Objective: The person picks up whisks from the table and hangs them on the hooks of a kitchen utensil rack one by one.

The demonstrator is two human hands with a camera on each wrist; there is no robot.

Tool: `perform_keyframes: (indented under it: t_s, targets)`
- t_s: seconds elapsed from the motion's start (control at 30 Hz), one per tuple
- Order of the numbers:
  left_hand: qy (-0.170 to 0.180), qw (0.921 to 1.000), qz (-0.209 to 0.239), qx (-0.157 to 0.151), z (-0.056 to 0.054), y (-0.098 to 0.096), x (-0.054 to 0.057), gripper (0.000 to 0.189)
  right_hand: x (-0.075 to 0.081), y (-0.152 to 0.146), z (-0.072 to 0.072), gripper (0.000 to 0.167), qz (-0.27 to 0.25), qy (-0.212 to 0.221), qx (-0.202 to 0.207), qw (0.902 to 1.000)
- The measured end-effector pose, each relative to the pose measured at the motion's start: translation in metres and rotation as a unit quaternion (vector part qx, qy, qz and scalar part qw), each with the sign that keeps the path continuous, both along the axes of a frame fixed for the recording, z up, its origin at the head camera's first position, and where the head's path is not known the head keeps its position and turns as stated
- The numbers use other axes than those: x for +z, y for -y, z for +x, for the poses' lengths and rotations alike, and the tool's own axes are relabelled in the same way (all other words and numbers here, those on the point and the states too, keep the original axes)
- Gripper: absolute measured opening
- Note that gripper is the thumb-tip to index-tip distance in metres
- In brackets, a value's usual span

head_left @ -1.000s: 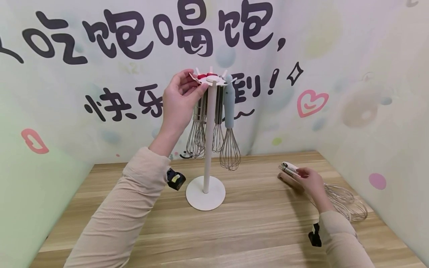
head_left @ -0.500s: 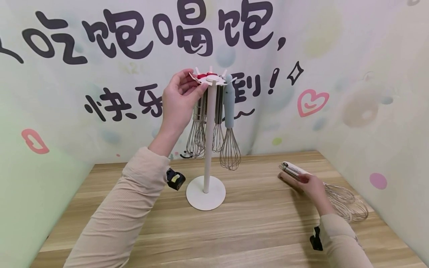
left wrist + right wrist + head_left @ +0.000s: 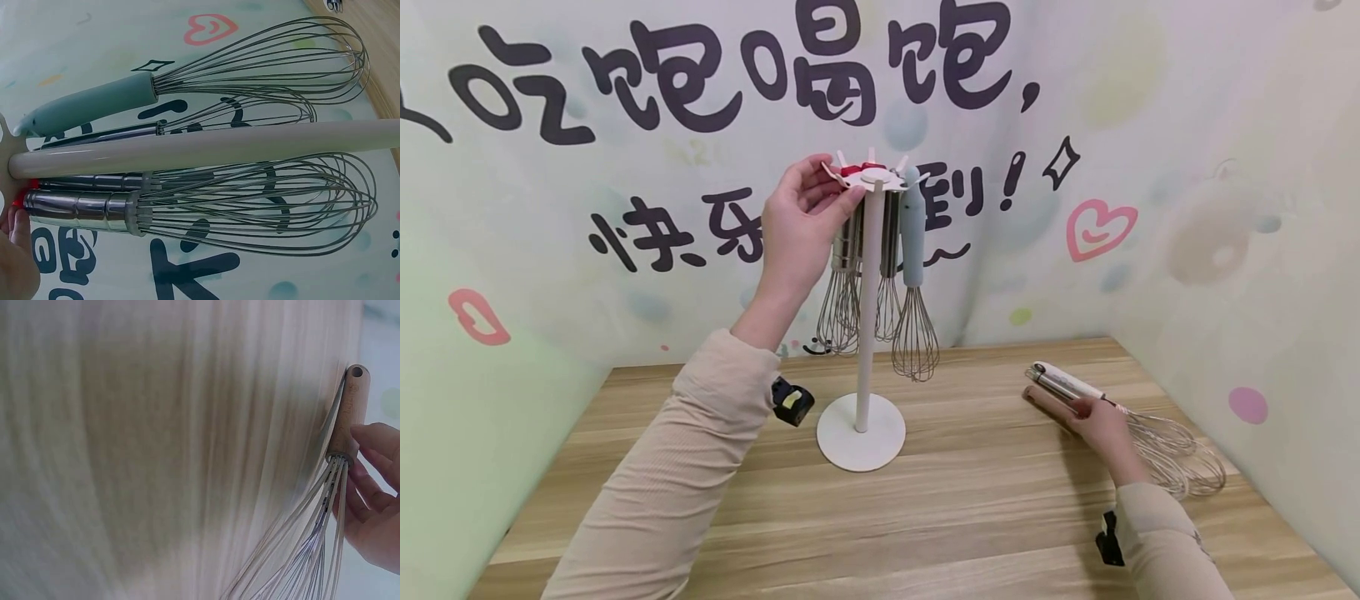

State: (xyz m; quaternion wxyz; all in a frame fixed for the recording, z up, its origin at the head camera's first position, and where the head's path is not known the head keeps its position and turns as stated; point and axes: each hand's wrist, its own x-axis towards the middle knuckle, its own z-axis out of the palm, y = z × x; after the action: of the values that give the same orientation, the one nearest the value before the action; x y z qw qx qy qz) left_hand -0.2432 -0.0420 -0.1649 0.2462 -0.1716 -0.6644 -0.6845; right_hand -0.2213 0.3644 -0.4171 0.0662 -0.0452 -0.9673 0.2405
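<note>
A white whisk stand (image 3: 867, 333) rises from a round base in the head view. My left hand (image 3: 801, 221) pinches the edge of its hooked top ring between thumb and fingers. Several whisks hang from the ring, among them a light-blue-handled whisk (image 3: 94, 103) and a metal-handled whisk (image 3: 81, 209) with a red loop. At the table's right side, my right hand (image 3: 1103, 425) holds a wooden-handled whisk (image 3: 350, 412), thumb on the handle just above the wires. Beside it lie a metal-handled whisk (image 3: 1051, 382) and a white-handled whisk (image 3: 1075, 381); their wire loops are partly hidden by my hand and sleeve.
The wood-grain table (image 3: 955, 517) meets a printed wall covering (image 3: 1000, 250) at the back and sides. A black wrist-camera mount (image 3: 792, 402) shows beside my left cuff, and another black mount (image 3: 1108, 540) beside my right cuff.
My right hand has shifted slightly toward me, and more of the metal and white handles shows beyond it. My left hand and the stand stay in place.
</note>
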Motion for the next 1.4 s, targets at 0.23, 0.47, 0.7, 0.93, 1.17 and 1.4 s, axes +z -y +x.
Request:
perform_keyframes:
  t_s: [0.23, 0.47, 0.7, 0.93, 1.17, 1.4]
  targets:
    - [0.0, 1.0, 0.009, -0.003, 0.0, 0.0, 0.0, 0.046, -0.003, 0.0, -0.001, 0.03, 0.005, 0.006, 0.004, 1.0]
    - [0.003, 0.9997, 0.022, -0.01, 0.0, -0.001, 0.0, 0.046, -0.007, -0.001, -0.002, 0.029, 0.011, -0.009, 0.012, 0.9998]
    - [0.006, 0.9993, 0.033, -0.015, 0.001, -0.001, 0.001, 0.046, -0.01, 0.001, -0.002, 0.029, 0.024, -0.013, 0.022, 0.9994]
    - [0.007, 0.9993, 0.034, -0.01, 0.001, -0.001, 0.001, 0.046, -0.012, 0.002, -0.003, 0.03, 0.034, -0.01, 0.025, 0.9991]
    - [0.008, 0.9994, 0.032, -0.007, 0.001, -0.001, 0.001, 0.046, -0.023, -0.008, -0.009, 0.03, 0.019, -0.037, 0.032, 0.9986]
    - [0.003, 0.9994, 0.032, -0.009, 0.0, -0.001, -0.001, 0.046, -0.018, 0.0, -0.006, 0.028, 0.026, -0.033, 0.042, 0.9982]
